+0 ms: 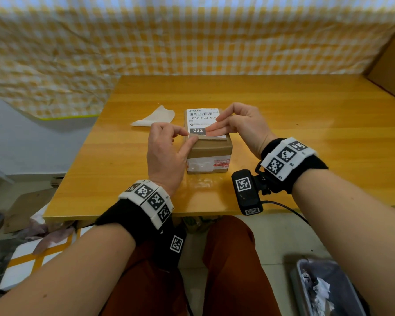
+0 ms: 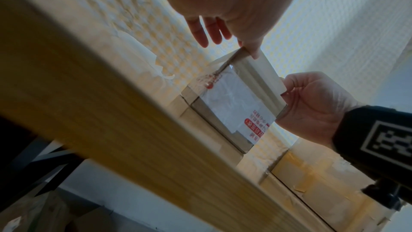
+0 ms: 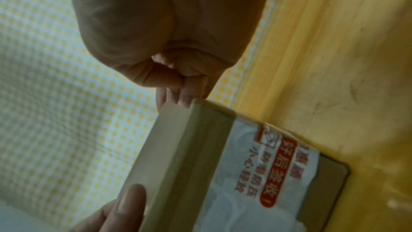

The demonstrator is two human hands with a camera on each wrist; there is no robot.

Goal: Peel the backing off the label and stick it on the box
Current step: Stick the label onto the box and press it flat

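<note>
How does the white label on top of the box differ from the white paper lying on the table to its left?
The label lies on top of the box; the crumpled paper lies on the table, apart from the box. The label bears a barcode and "032"; the paper looks blank. The left hand and right hand both touch the label; neither touches the paper. Both are white sheets.

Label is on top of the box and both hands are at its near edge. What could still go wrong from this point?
1. The label reaches the near top edge of the box; its near right corner looks lifted, so it may crease or stay unstuck.
2. The left hand and right hand press only the near end; the barcode end may keep bubbles.
3. The peeled backing lies close by on the table and could catch the adhesive.
</note>
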